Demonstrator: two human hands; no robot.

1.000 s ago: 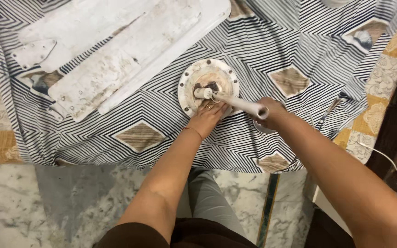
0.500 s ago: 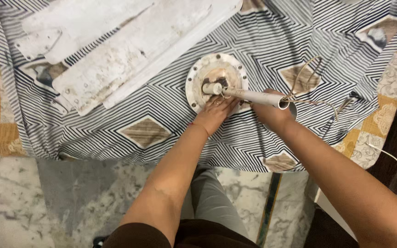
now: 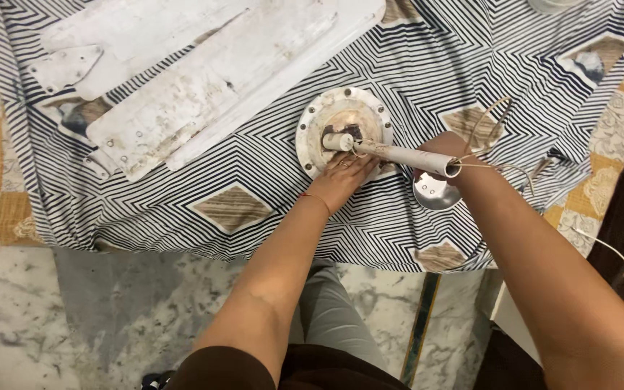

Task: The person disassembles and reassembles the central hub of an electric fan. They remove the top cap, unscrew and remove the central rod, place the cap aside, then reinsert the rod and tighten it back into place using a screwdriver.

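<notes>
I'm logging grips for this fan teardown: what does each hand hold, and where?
The right hand grips the white downrod near its free, wire-trailing end. The left hand only rests on the round motor housing rim.

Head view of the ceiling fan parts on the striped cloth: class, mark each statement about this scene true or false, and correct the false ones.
1. The left hand rests on the round fan motor. True.
2. The white rod lies flat on the floor. False: it sticks out from the motor's centre, and the right hand holds it.
3. The fan blades lie left of the motor. True.
4. The cloth is plain red. False: it is black-and-white striped with brown diamonds.
5. Thin wires come out of the rod's end. True.
</notes>
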